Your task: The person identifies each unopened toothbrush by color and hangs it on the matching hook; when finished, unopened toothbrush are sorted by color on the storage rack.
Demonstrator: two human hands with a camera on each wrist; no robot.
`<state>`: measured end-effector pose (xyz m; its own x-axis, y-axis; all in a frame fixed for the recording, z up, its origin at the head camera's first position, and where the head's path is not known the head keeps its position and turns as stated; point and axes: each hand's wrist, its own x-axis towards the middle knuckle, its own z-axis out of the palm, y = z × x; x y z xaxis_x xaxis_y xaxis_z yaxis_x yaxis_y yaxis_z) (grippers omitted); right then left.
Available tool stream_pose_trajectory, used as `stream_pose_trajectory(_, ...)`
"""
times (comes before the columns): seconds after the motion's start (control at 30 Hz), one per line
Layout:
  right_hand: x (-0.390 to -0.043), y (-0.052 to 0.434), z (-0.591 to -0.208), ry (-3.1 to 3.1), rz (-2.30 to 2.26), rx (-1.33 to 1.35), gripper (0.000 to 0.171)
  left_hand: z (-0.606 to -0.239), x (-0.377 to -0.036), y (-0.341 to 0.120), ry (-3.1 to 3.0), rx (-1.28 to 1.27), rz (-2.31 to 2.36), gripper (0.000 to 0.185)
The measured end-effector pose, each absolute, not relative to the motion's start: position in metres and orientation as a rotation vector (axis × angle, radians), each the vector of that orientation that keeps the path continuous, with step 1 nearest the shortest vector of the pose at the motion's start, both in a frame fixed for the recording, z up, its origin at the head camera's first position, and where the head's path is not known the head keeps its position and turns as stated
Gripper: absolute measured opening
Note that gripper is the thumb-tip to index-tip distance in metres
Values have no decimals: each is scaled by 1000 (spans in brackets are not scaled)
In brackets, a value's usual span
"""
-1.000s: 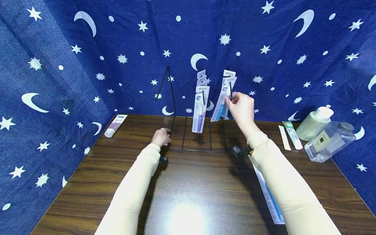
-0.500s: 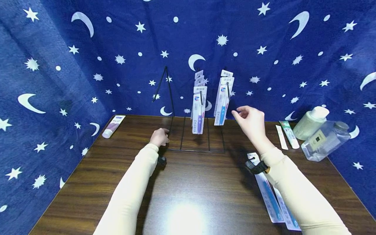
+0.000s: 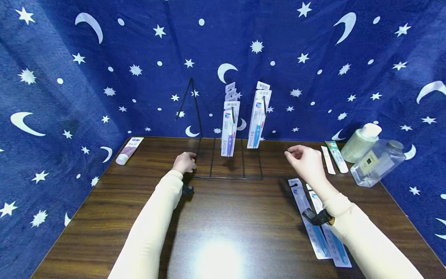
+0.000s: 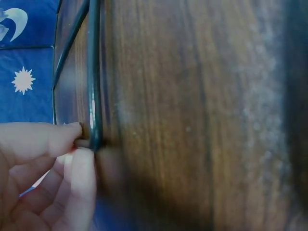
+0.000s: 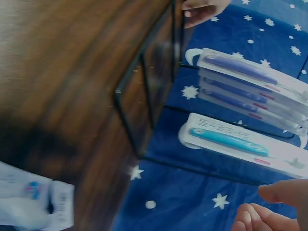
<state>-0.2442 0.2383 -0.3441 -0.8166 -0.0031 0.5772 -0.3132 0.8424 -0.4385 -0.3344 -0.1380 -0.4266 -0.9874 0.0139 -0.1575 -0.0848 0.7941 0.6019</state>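
Observation:
A black wire rack (image 3: 226, 178) stands on the wooden table, its hooks bearing packaged toothbrushes. At its left front corner my left hand (image 3: 184, 162) pinches the wire between thumb and fingers, seen closely in the left wrist view. Packs of purple toothbrushes (image 3: 229, 133) hang from the middle hook, one behind another. On the right hook hang packs of blue toothbrushes (image 3: 257, 130); the front one also shows in the right wrist view. My right hand (image 3: 308, 162) hovers right of the rack, fingers loosely bent and holding nothing. Two blue toothbrush packs (image 3: 318, 240) lie below its wrist.
A purple-and-white tube (image 3: 129, 150) lies at the back left. On the right are a narrow white strip (image 3: 328, 159), a green-and-white toothpaste tube (image 3: 336, 156), a pale green bottle (image 3: 360, 143) and a clear bottle (image 3: 378, 162). A starry blue cloth (image 3: 296, 46) hangs behind.
My right hand has let go of the front blue toothbrush pack on the right hook and moved right and down. That pack now hangs freely. The left hand stays at the rack.

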Motion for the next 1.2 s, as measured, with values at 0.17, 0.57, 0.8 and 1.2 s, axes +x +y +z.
stream_pose_trajectory(0.17, -234, 250, -354, -2528, 700, 220, 14, -425, -333, -140, 2842, -58, 962, 51)
stream_pose_trajectory(0.57, -210, 292, -384, -2927, 566, 188, 18, -424, -332, -139, 2897, -38, 917, 51)
stream_pose_trajectory(0.8, -200, 305, -403, -3007, 548, 181, 17, -423, -330, -137, 2921, -23, 897, 51)
stream_pose_trajectory(1.2, -197, 304, -415, -3010, 573, 214, 19, -425, -331, -136, 2884, -44, 926, 51)
